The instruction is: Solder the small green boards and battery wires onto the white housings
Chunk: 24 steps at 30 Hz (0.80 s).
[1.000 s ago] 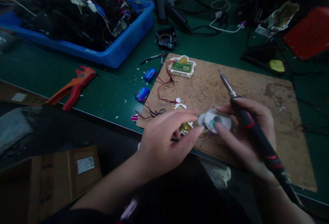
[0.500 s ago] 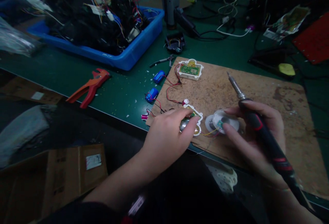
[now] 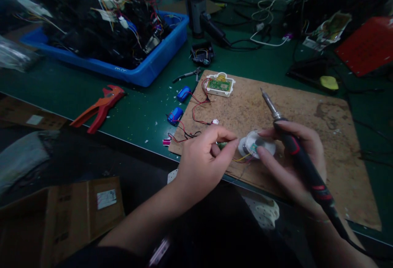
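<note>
Brown board [image 3: 239, 104] on the green tabletop [image 3: 144, 112] taken as reference; both hands over its near half. Right hand [image 3: 311, 147]: grip closed round a soldering iron [image 3: 293, 145], metal tip pointing toward the board's far edge, away from the fingers. Same grip steadies a white spool [image 3: 251, 139] and, by the thumb, a small green circuit piece [image 3: 254, 149], both over the board's near middle. Cannot tell whether spool and piece touch. Yellow wire [image 3: 242, 158] runs from the piece toward the left hand [image 3: 202, 159], which is nearer the board's left edge. Left thumb and forefinger meet or nearly meet, just beside the spool; cannot tell if anything thin is pinched between.

Handling, my judgement: a crowded hold on the right. Thumb pressure wants to be firm but light, so the piece does not skid and its wire joint takes no pull. Slack in the yellow wire helps. Wrists braced low on the board would cut shake. Treat the tip as hot, though heat cannot be read here; a careless wrist turn could swing it across the wires. White-framed circuit [image 3: 220, 85], at the board's far left corner, lies well apart from the tip; best left so.
</note>
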Tool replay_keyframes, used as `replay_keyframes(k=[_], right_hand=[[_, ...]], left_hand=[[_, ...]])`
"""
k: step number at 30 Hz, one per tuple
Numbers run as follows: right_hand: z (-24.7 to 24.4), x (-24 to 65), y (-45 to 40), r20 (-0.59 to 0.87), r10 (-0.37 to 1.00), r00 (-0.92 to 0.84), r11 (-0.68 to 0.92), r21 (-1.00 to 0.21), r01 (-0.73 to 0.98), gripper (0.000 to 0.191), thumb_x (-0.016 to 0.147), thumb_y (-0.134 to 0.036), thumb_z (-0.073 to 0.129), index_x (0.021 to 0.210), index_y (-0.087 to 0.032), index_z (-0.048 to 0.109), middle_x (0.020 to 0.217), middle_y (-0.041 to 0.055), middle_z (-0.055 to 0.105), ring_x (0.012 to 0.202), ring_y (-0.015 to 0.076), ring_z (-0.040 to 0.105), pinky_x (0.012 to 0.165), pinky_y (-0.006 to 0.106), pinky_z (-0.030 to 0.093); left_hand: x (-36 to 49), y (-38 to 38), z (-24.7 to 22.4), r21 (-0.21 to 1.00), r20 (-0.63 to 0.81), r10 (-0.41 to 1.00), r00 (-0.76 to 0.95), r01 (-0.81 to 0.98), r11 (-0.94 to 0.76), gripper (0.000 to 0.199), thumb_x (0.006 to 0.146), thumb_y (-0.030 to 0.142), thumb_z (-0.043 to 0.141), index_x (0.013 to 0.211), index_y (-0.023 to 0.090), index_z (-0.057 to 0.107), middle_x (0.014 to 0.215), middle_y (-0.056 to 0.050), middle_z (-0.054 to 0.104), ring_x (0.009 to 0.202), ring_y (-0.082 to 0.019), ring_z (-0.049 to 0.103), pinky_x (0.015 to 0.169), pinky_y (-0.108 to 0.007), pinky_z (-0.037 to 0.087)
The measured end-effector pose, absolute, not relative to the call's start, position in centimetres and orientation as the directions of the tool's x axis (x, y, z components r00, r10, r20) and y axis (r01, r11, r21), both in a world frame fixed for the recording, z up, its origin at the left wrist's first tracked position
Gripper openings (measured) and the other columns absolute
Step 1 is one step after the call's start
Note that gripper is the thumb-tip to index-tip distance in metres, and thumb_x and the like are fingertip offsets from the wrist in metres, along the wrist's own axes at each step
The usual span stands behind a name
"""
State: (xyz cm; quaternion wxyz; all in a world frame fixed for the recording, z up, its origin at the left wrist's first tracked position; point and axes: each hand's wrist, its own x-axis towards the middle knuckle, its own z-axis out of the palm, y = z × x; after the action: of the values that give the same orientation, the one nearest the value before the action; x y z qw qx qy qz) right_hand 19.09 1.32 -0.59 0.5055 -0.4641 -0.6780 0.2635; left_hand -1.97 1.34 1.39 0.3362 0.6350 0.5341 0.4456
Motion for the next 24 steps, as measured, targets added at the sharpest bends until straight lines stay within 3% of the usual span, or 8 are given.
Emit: replay_keyframes(k=[5, 7, 10, 15, 19, 24], right_hand=[[-0.3, 18.9, 1.3, 0.441, 0.895, -0.063, 0.433, -0.824, 0.365, 0.068, 0.081, -0.012, 0.083, 0.141, -0.031, 0.058, 0.116, 0.0016, 0.073, 0.111, 0.0200, 0.072, 0.105, 0.040, 0.055], [-0.2, 18.9, 1.3, 0.448, 0.891, -0.070, 0.441, -0.820, 0.364, 0.068, 0.081, -0.011, 0.083, 0.141, -0.031, 0.058, 0.116, 0.0015, 0.073, 0.110, 0.0199, 0.072, 0.104, 0.039, 0.055], [-0.2, 18.9, 1.3, 0.441, 0.895, -0.065, 0.432, -0.822, 0.370, 0.067, 0.082, -0.011, 0.082, 0.141, -0.031, 0.058, 0.116, 0.0014, 0.074, 0.109, 0.0191, 0.072, 0.104, 0.038, 0.055], [-0.2, 18.9, 1.1, 0.447, 0.892, -0.063, 0.438, -0.821, 0.366, 0.066, 0.082, -0.011, 0.082, 0.140, -0.030, 0.058, 0.115, 0.0012, 0.074, 0.109, 0.0175, 0.072, 0.101, 0.035, 0.056], [-0.2, 19.0, 1.1, 0.448, 0.892, -0.068, 0.441, -0.825, 0.354, 0.068, 0.081, -0.010, 0.082, 0.141, -0.030, 0.058, 0.116, 0.0008, 0.074, 0.109, 0.0166, 0.072, 0.103, 0.034, 0.056], [-0.3, 18.8, 1.3, 0.455, 0.888, -0.065, 0.445, -0.818, 0.365, 0.067, 0.081, -0.010, 0.083, 0.140, -0.030, 0.059, 0.115, 0.0003, 0.074, 0.108, 0.0159, 0.073, 0.102, 0.032, 0.057]], left_hand=[[-1.5, 0.5, 1.5, 0.996, -0.084, 0.996, 0.042, 0.014, 0.084, 0.019, 0.094, 0.032, 0.078, 0.100, 0.020, 0.064, 0.093, -0.001, 0.078, 0.053, -0.007, 0.061, 0.046, -0.017, 0.045], [-1.5, 0.5, 1.7, 0.991, -0.123, 0.988, 0.095, -0.036, 0.127, 0.016, 0.095, 0.032, 0.077, 0.102, 0.020, 0.068, 0.088, 0.000, 0.076, 0.053, -0.006, 0.059, 0.046, -0.015, 0.044], [-1.7, 0.7, 2.0, 0.995, -0.093, 0.984, 0.151, -0.032, 0.099, 0.009, 0.097, 0.029, 0.074, 0.098, 0.020, 0.075, 0.073, 0.003, 0.069, 0.052, -0.005, 0.053, 0.046, -0.014, 0.039], [-1.8, 0.8, 2.1, 0.996, -0.068, 0.980, 0.185, 0.062, 0.058, 0.009, 0.096, 0.025, 0.074, 0.102, 0.021, 0.079, 0.082, 0.001, 0.076, 0.059, -0.006, 0.057, 0.052, -0.014, 0.043], [-1.5, 0.6, 2.4, 0.989, -0.062, 0.984, 0.166, 0.142, 0.038, 0.006, 0.093, 0.024, 0.077, 0.097, 0.019, 0.077, 0.079, 0.002, 0.075, 0.059, -0.006, 0.058, 0.052, -0.015, 0.044], [-1.7, 0.6, 2.5, 0.979, 0.008, 0.979, 0.205, 0.196, -0.049, 0.008, 0.100, 0.024, 0.070, 0.096, 0.022, 0.076, 0.085, 0.004, 0.075, 0.069, -0.007, 0.064, 0.060, -0.016, 0.049]])
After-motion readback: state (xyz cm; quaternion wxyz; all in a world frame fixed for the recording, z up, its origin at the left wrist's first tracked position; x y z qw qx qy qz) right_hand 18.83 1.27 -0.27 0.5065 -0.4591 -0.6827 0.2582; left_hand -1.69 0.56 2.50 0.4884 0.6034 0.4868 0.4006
